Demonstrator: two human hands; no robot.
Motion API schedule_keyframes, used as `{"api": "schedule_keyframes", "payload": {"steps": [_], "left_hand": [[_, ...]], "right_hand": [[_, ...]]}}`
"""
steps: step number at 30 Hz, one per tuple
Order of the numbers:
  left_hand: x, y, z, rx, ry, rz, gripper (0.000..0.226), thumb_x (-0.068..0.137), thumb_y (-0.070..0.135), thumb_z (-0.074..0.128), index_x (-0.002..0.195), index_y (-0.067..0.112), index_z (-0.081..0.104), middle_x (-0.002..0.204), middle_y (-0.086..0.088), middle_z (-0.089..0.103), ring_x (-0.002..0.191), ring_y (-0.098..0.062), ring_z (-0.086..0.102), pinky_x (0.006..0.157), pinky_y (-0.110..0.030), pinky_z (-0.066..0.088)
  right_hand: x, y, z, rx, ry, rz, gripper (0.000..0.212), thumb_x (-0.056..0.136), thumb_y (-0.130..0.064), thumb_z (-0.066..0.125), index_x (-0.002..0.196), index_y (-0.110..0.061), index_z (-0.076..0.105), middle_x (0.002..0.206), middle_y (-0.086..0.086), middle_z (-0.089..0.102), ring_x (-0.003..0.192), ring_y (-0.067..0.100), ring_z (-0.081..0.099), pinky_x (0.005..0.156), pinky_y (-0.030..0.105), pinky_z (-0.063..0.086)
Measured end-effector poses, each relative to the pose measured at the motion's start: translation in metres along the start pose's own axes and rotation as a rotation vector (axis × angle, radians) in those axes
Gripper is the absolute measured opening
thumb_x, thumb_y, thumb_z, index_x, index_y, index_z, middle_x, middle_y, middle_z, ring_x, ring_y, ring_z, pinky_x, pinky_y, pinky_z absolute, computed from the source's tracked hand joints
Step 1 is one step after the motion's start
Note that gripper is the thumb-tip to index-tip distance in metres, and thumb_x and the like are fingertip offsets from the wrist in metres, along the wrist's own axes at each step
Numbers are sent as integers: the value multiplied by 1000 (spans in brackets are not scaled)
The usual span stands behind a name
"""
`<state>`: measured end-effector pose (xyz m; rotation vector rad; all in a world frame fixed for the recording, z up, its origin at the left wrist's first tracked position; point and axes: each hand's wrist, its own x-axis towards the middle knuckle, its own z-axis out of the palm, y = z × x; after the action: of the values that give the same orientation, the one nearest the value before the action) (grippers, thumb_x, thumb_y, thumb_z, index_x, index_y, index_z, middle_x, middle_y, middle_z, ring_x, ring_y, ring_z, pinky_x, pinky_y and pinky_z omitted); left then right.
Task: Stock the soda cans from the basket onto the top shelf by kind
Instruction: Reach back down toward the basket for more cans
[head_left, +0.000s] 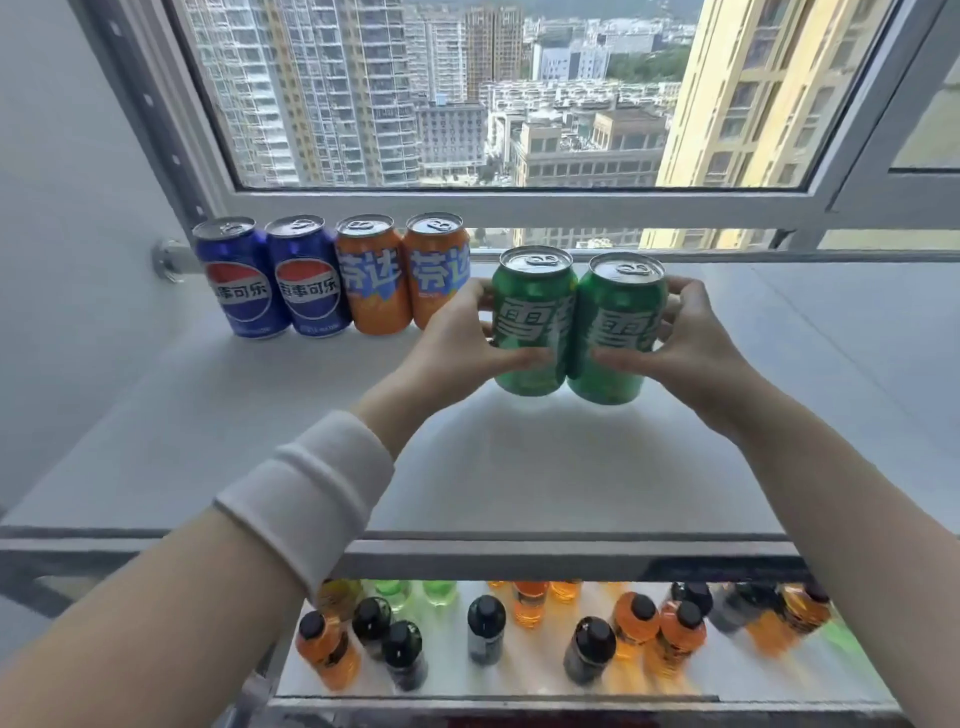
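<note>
Four cans already stand on the top shelf (260, 441) in a touching row towards 10 o'clock: two blue cans (272, 280) at the 9 o'clock end, then two orange cans (402, 273) beside them, so two kinds look sorted.

The third kind is in hand. The left hand (457, 332) holds the left green can (530, 322), its fingers curled round the back and the thumb across the front. The right hand (696, 338) holds the right green can (615, 332) in the same way. The two green cans touch side to side and sit towards 3 o'clock of the orange pair, a little nearer the person than the row and just apart from it. I cannot tell whether their bases rest on the shelf or hover just above it.

Each green can has its long axis close to vertical with a slight lean, pull-tab end up and label facing the person.

By my reading, what is left is to set this pair down in line with the row and let go. The basket is out of view, so I cannot tell whether more cans wait there. Bottles (485, 631) stand on the shelf below, at 6 o'clock.
</note>
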<state>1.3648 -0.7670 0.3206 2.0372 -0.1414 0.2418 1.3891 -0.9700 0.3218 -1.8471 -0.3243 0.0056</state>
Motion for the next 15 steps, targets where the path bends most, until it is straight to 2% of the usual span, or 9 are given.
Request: {"api": "schedule_keyframes", "payload": {"steps": [6,10,13,15], "left_hand": [[13,-10,0,14,-29,-6,57,67,14,81,112,14,46,112,3,55,84,3,54,66,-3,48],[15,-13,-2,34,-68,-18,59,66,17,82,111,19,43,115,4,55,93,-2,57,78,-18,54],[15,-11,-3,68,-113,-35,61,67,18,81,113,17,41,114,3,55,103,-12,59,84,-25,54],[16,-6,-7,162,-149,-38,70,67,23,81,121,15,38,117,2,55,108,-15,58,89,-29,52]], "right_hand": [[15,7,-1,-54,-9,16,75,65,-5,80,118,-18,29,105,-7,50,93,1,55,69,19,49],[15,7,-2,-108,-30,12,80,65,-7,81,124,-15,28,105,-10,48,94,-2,53,70,17,49],[16,1,-6,-152,-62,22,85,64,-15,83,128,-19,27,111,-6,52,97,1,56,83,26,51],[17,-9,-10,-203,-75,10,93,62,-22,83,135,-22,26,118,-4,51,105,10,55,93,31,46]]}}
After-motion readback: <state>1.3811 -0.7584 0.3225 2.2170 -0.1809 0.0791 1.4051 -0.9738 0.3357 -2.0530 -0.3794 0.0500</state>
